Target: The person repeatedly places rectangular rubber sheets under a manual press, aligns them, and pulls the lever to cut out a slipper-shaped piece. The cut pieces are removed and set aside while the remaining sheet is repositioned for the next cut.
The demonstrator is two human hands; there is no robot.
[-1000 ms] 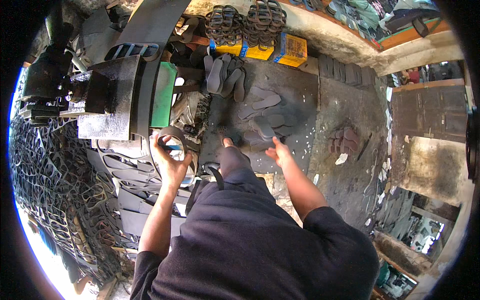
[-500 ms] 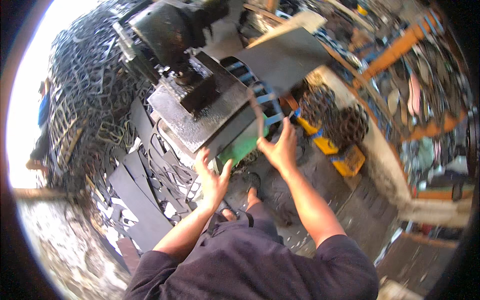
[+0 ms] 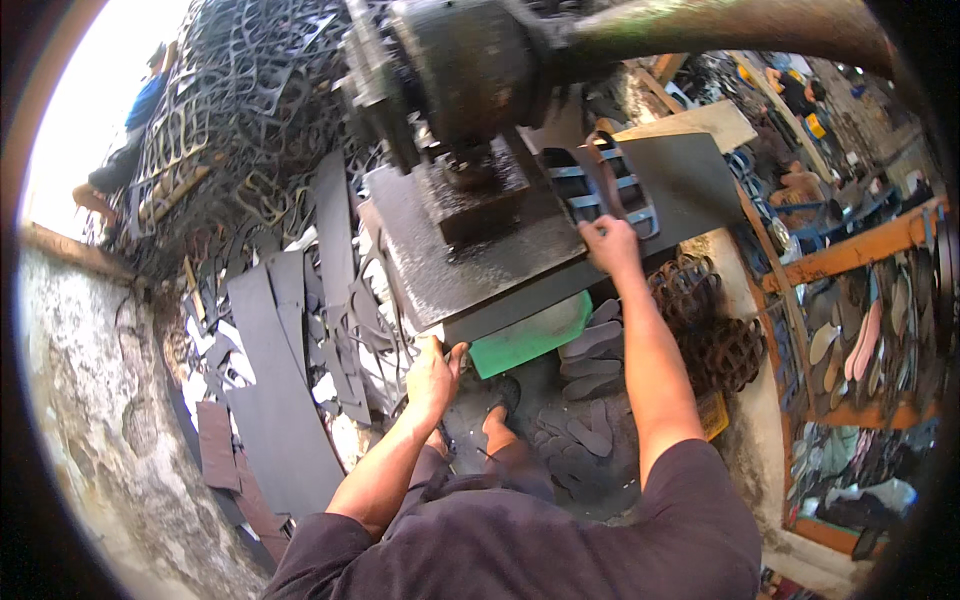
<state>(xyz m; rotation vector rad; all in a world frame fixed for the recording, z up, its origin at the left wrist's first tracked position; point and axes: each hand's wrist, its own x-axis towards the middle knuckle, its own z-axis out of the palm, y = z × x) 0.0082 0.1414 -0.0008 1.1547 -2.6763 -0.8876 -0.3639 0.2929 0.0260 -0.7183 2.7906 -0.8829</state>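
Note:
A press with a square metal block (image 3: 478,200) stands over a flat metal bed plate (image 3: 410,245). A dark sheet (image 3: 520,298) shows along the plate's near edge, above a green slab (image 3: 530,335). My left hand (image 3: 432,380) is closed at the near left corner of the dark sheet, thumb and forefinger at its edge. Farther right, my right hand (image 3: 612,245) has its fingers curled at the near end of a sole-shaped cutting die (image 3: 630,185) with blue crossbars. A second similar die (image 3: 575,188) lies beside it. My fingers hide the exact grip.
Dark offcut strips (image 3: 275,350) and a heap of cut-out sheet scraps (image 3: 240,110) lie left. Loose soles (image 3: 590,365) are on the floor. Right are curved metal forms (image 3: 715,350), a large dark sheet (image 3: 680,170) and shelves (image 3: 850,260) of soles. A person (image 3: 125,160) is far left.
My hands were spread and apart from the edge. The left has closed at the sheet's corner; the right has moved up to the dies. The view has shifted, with the press farther right.

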